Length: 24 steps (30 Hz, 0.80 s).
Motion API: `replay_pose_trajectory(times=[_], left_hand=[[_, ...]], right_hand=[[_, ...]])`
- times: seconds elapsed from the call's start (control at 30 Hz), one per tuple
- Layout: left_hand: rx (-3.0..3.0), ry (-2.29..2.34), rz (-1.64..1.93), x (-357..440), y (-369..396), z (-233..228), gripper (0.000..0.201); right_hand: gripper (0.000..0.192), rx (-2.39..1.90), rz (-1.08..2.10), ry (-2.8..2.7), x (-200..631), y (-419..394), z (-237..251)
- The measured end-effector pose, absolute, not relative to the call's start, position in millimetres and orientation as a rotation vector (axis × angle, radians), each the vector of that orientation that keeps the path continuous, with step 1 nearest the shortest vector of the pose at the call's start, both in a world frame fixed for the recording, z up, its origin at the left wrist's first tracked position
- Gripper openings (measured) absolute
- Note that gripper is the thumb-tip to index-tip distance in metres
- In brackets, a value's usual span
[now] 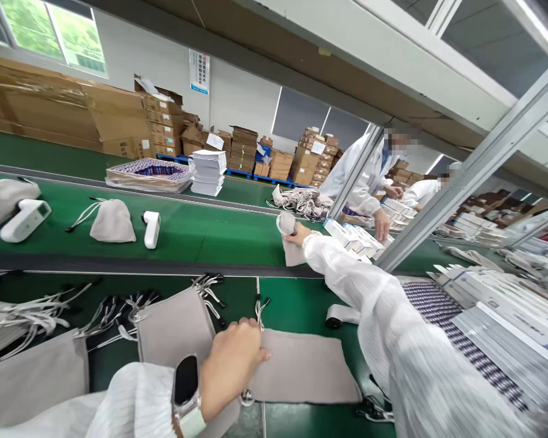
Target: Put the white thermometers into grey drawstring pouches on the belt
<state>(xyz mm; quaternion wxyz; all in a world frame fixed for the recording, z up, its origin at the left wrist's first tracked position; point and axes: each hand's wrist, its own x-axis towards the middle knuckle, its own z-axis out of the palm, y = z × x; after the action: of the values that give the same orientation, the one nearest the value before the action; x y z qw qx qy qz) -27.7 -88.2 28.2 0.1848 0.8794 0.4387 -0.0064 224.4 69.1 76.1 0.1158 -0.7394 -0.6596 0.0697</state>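
My left hand point(235, 353), wearing a watch, is closed at the left edge of a flat grey drawstring pouch point(305, 368), its thumb lying on the cloth. Stretched forward over the conveyor belt, my right hand point(299, 235) is closed around a filled grey pouch point(293, 252); the contents are hidden. Beside my right sleeve lies a white handheld device point(344, 314), partly covered. More grey pouches point(178, 328) with white cords are stacked left of my left hand. On the belt sit a filled pouch point(113, 221) and white thermometer-like devices point(152, 230).
White boxes point(354, 239) stand beyond my right hand, near a co-worker's hand point(382, 224). A slanted metal post point(466, 164) and overhead shelf edge cross the right side. Folded cartons point(511, 340) lie at right. A paper stack point(209, 172) and tray point(148, 173) sit behind the belt.
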Motion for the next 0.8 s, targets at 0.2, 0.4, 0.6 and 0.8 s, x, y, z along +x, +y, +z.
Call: replay_pose_trajectory(times=[0.2, 0.4, 0.6, 0.8], left_hand=[[2.529, 1.159, 0.158, -25.8, -77.3, 19.2, 0.009], [2.722, 1.226, 0.224, -23.3, -74.8, 24.4, 0.022], [2.924, 1.34, 0.288, -18.5, -82.7, 16.8, 0.026], [2.928, 1.219, 0.435, -20.7, -79.3, 11.5, 0.025]], right_hand=[[0.041, -2.085, 0.463, -2.157, 262.1, -8.3, 85.7], [0.062, -2.361, 0.212, -2.675, 259.0, -135.9, 60.1], [0.05, -1.935, 0.223, -2.28, 244.5, -131.9, 48.6], [0.06, -1.117, 0.992, -1.338, 197.8, -77.1, 76.9]])
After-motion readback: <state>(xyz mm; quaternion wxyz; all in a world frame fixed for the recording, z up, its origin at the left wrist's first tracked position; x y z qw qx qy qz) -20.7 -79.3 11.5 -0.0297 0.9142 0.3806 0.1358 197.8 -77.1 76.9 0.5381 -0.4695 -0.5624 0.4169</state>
